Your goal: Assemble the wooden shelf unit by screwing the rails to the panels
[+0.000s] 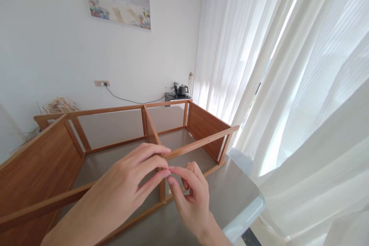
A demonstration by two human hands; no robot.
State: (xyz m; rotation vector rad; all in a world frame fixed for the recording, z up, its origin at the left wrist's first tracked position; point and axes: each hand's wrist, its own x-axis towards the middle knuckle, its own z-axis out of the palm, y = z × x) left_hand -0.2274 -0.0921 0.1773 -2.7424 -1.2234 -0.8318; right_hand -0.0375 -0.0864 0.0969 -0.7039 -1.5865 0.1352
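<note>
A brown wooden frame [198, 144] with panels at its ends and a divider [152, 125] in the middle lies on a grey, glossy table. My left hand [131, 175] reaches over the front rail where it meets the divider; its fingers bend down around the joint, with the thumb hidden. My right hand [192, 196] is just right of that joint, index finger and thumb brought close together and the other fingers curled in. The fingertips of both hands nearly meet. Anything small between them is hidden.
The table's rounded corner [261, 201] shows at the lower right, beside long white curtains [311, 153]. Against the back wall, a black kettle [182, 90] stands on a small stand. A cord [127, 100] runs there from a wall socket [99, 83].
</note>
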